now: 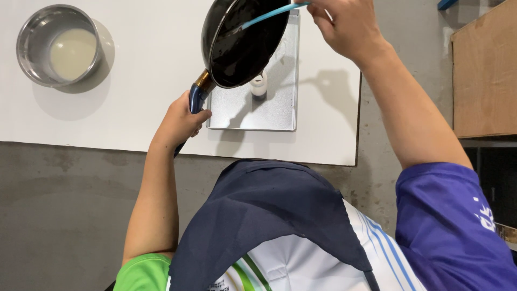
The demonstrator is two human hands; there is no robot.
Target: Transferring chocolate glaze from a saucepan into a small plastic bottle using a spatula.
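Grey concrete floor below you, with a white flat board serving as desk (134, 108) laid on it. Your left hand (180, 121) has its grip closed tight round the dark blue handle (196, 98) of a black round frying pan (242, 43), held tilted over a shiny rectangular metal tray (280, 108) on the desk. Your right hand (344, 27) is closed on a light blue thin stick-like utensil (269, 15), its far end inside the pan. Whitish liquid (259, 85) sits on the tray just under the pan's lower rim. Top left, well apart, a round steel pot (56, 46) stands on the desk holding pale creamy liquid. Brown cardboard box (484, 75) at right, off the desk.
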